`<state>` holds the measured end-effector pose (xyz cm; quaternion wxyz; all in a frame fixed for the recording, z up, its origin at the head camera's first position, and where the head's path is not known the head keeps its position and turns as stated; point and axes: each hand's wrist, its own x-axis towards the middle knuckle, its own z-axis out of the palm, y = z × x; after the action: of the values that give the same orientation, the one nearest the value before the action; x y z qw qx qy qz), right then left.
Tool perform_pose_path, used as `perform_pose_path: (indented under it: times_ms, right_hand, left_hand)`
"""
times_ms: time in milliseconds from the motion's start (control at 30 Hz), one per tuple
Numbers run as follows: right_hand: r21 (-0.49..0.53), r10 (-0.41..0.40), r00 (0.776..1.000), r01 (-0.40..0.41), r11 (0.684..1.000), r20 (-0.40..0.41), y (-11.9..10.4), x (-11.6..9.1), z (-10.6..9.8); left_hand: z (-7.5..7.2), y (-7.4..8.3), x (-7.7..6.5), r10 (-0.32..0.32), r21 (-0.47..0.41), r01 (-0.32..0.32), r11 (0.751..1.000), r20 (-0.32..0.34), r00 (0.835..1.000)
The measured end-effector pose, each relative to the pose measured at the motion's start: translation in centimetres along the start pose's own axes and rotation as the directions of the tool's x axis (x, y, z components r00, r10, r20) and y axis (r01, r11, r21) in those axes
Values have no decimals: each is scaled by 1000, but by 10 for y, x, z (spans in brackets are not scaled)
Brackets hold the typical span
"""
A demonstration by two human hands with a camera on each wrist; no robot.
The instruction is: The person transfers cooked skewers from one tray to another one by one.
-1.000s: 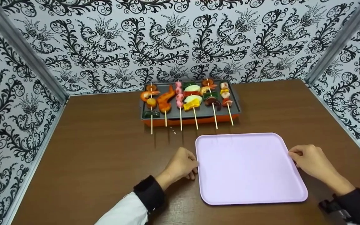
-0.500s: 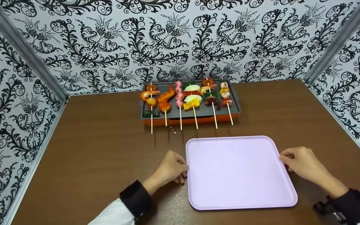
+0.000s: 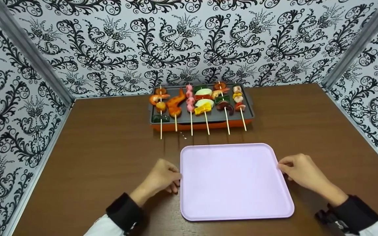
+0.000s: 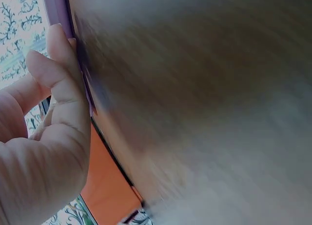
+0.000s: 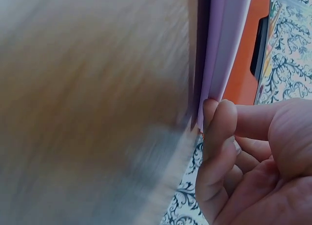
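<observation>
A flat lilac tray point(image 3: 235, 183) with rounded corners and a low raised rim lies level close over the brown table, with nothing on it. My left hand point(image 3: 161, 177) pinches its left edge between thumb and fingertips. On the opposite side, my right hand point(image 3: 304, 170) pinches the right edge. In the right wrist view the thumb and index finger meet at the tray's rim point(image 5: 226, 34). The left wrist view has the fingertips right at the purple rim point(image 4: 57, 10), seen edge-on.
Behind the tray stands an orange toy grill point(image 3: 205, 126) with a grey top plate. Several food skewers lie across it, their sticks point(image 3: 192, 124) jutting over the front edge. Patterned walls point(image 3: 189, 39) enclose the brown table point(image 3: 103, 137) at the back and sides.
The tray has slid to the left across the table and slightly toward me, both hands moving along with it. The grill and skewers stay in place.
</observation>
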<state>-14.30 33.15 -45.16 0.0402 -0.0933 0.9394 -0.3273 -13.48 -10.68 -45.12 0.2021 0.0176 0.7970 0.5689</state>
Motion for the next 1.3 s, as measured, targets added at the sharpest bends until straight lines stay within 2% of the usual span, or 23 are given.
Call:
perform_pose_path:
  times_ms: [433, 733, 1000, 1300]
  right_hand:
    - [42, -45, 999, 45, 998, 13, -28, 16, 22]
    - [-11, -84, 996, 84, 996, 24, -44, 27, 37]
    - [-4, -87, 996, 88, 996, 23, -50, 33, 44]
    - [19, -68, 997, 67, 998, 25, -50, 34, 45]
  left_hand:
    - [-33, -13, -10, -41, -29, 39, 999, -95, 995]
    - [-51, -22, -19, -53, -65, 46, 997, -116, 992]
    - [-59, -29, -20, -80, -84, 68, 994, -148, 986]
    - [-60, -29, -22, -74, -92, 61, 994, -152, 986]
